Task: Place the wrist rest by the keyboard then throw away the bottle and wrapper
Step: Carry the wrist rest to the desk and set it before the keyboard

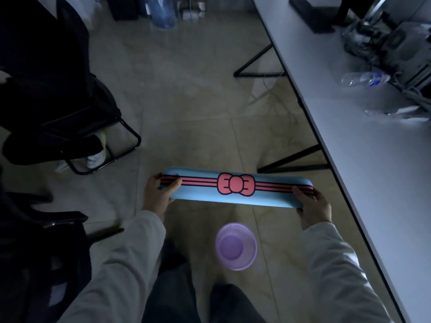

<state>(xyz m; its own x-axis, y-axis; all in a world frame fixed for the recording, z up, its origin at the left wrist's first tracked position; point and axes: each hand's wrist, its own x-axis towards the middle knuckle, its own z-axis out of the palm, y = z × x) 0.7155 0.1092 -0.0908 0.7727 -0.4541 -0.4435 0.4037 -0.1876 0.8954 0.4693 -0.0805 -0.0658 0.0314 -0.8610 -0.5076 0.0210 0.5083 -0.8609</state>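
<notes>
Dim room, seen from above, looking down at two arms in pale sleeves. Held level in the air over a tiled floor: a long light-blue wrist rest, crossed lengthwise by red and dark stripes with a red bow printed at the middle. Left hand clamped on the left end, thumb lying across the top over the stripes, fingers curled underneath. Right hand clamped on the right end the same way, thumb on top near the stripes. Directly below the wrist rest, nearer the body, on the floor: a small round purple mesh basket, open side up, a little blurred. Between the sleeves, at the bottom edge: dark trouser legs. To the right, running diagonally from top to bottom: a long white bench on black angled legs, well apart from the wrist rest. On the bench, toward its far right side: a clear plastic bottle with a blue label, lying on its side. Just beyond the bottle: a clear crinkled wrapper, blurred and hard to make out. Farther back on the bench: dark equipment and cables, too dim to identify. To the left: black chairs draped in dark cloth.
</notes>
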